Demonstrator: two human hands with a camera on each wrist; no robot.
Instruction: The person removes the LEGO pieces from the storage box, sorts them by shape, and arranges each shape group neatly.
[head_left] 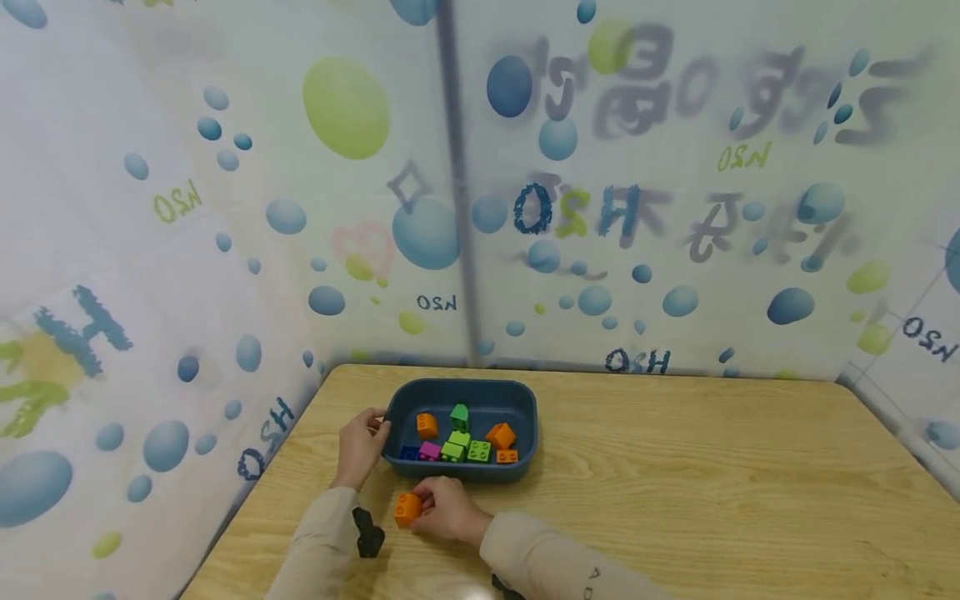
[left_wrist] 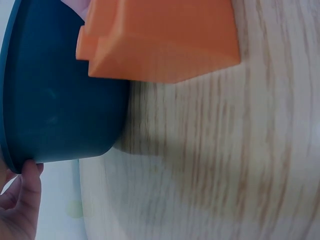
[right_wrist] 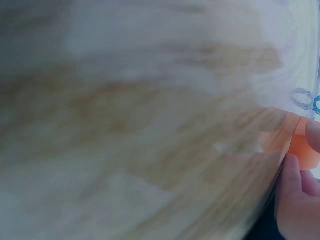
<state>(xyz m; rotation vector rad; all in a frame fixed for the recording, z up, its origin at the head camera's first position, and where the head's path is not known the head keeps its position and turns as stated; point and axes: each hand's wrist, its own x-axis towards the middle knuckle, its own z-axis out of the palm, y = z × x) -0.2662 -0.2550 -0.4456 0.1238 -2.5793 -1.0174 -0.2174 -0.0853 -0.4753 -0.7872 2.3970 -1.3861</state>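
My right hand [head_left: 452,510] pinches an orange toy brick [head_left: 407,510] between thumb and fingers, in front of the dark blue bin [head_left: 468,473]. Close up in the left wrist view, this orange brick [left_wrist: 160,37] shows its studs to the left. At the bin's left end, my left hand [head_left: 360,448] grips the rim; in the left wrist view its thumb and fingers [left_wrist: 29,192] meet at the bin's edge. Inside the bin lie several bricks: orange ones [head_left: 500,435], lime green ones [head_left: 479,451], a green one [head_left: 460,417], a magenta one [head_left: 429,451] and a dark blue one [head_left: 408,453].
The bin stands on a light wooden table [head_left: 690,475], towards its back left. White wall sheets [head_left: 585,317] with bubble prints rise behind the table and at both sides. A black wrist mount [head_left: 368,533] sits by the left sleeve.
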